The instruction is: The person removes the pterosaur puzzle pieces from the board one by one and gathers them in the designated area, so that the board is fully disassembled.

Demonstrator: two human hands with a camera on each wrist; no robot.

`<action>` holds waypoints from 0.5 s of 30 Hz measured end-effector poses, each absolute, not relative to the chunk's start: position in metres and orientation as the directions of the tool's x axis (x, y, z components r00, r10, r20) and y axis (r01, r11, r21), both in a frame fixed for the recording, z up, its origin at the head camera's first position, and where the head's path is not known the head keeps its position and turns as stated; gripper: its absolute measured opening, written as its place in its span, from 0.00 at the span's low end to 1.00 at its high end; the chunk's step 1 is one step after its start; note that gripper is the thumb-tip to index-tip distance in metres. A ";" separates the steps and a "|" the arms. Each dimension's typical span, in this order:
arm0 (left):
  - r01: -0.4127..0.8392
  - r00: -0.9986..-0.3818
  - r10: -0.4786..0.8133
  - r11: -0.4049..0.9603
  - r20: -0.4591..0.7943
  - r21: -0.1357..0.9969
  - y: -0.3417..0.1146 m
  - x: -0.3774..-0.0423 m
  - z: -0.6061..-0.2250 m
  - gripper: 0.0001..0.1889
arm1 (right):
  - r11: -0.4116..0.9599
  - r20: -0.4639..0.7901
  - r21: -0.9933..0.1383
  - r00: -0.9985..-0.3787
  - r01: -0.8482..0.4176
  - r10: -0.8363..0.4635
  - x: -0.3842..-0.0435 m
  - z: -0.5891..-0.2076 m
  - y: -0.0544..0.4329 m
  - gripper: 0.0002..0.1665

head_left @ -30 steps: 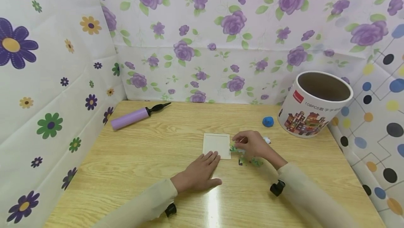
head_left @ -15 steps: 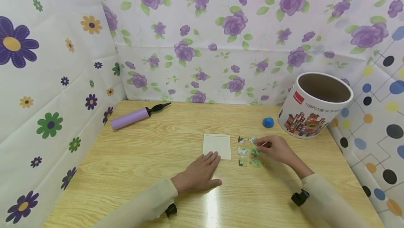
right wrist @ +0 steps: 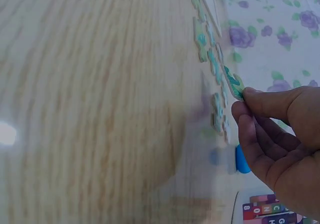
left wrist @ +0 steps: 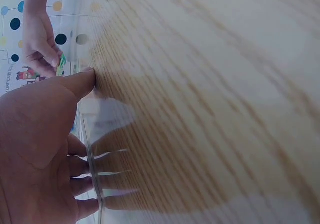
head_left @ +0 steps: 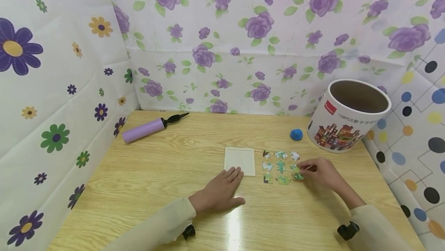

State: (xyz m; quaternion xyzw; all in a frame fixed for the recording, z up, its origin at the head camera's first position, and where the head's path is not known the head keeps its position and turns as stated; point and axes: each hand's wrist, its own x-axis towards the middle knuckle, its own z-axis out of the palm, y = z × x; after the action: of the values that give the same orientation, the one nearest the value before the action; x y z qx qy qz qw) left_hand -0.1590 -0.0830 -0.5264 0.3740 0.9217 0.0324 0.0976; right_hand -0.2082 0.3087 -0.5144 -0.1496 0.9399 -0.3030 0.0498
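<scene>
My right hand (head_left: 321,172) pinches a green jigsaw puzzle piece (right wrist: 233,82) between thumb and fingertips. In the right wrist view the piece is tilted, raised above the other pieces. Several puzzle pieces (head_left: 281,166) in green, white and brown lie spread in rows on the table below and left of that hand. A square, cream puzzle tray (head_left: 240,158) lies just left of the rows. My left hand (head_left: 222,192) lies palm down, its straight fingertips resting on the tray's near edge. The left wrist view shows those fingers (left wrist: 82,185) on the tray's rim.
A large white bucket (head_left: 342,127) with printed building blocks stands at the back right. Beside it is a small blue lump (head_left: 296,134). A purple hand pump (head_left: 144,130) with a black nozzle lies at the back left. Patterned cloths hang around the wooden table (head_left: 156,173).
My right hand has moved right, away from the tray, across the puzzle pieces to the right end of the rows. More pieces are uncovered. My left hand has stayed on the tray.
</scene>
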 end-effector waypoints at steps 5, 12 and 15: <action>0.689 -0.699 0.698 0.715 -0.155 0.118 -0.083 -0.159 -0.526 0.46 | 0.788 -0.044 -0.581 -0.959 -0.204 -0.281 -0.202 -0.519 0.313 0.12; 0.689 -0.698 0.698 0.715 -0.161 0.118 -0.082 -0.159 -0.524 0.46 | 0.789 -0.088 -0.592 -0.960 -0.164 -0.266 -0.199 -0.529 0.315 0.11; 0.686 -0.699 0.696 0.717 -0.165 0.121 -0.082 -0.159 -0.523 0.46 | 0.786 -0.089 -0.595 -0.958 -0.168 -0.272 -0.199 -0.532 0.316 0.11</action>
State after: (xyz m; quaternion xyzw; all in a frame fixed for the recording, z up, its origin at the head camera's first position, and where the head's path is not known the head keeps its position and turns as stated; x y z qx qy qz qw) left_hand -0.1586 -0.0815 -0.5233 0.3750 0.9213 0.0249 0.0996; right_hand -0.1995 0.3156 -0.5315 -0.1168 0.9412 -0.3054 0.0854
